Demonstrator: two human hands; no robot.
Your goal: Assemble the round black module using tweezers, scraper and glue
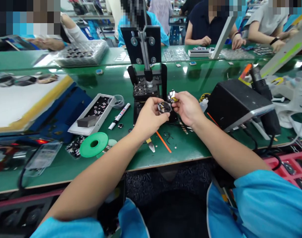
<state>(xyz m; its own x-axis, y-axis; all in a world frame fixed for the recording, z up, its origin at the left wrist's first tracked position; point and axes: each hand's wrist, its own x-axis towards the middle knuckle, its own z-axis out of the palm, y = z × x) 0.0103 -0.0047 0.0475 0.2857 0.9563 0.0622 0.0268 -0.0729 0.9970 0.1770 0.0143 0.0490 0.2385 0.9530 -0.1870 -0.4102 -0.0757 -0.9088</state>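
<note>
My left hand [151, 117] grips a round watch case [164, 107] by its rim, with its open side facing me. Close beside it, my right hand [188, 107] pinches a small round watch module [172, 96] with silver and yellow parts on it. Case and module are held near each other in front of a black press [147, 86]. Beneath my hands lie an orange stick [164, 142] and a small blade with a yellow part [150, 145]. The fingertips of my right hand are partly hidden behind the module.
Left stand a white tray of small parts [101, 109], a paint marker [119, 116], a green spool [94, 144] and a blue box [74, 109]. A black soldering or heat unit [240, 102] stands right. Several people work across the bench [190, 79].
</note>
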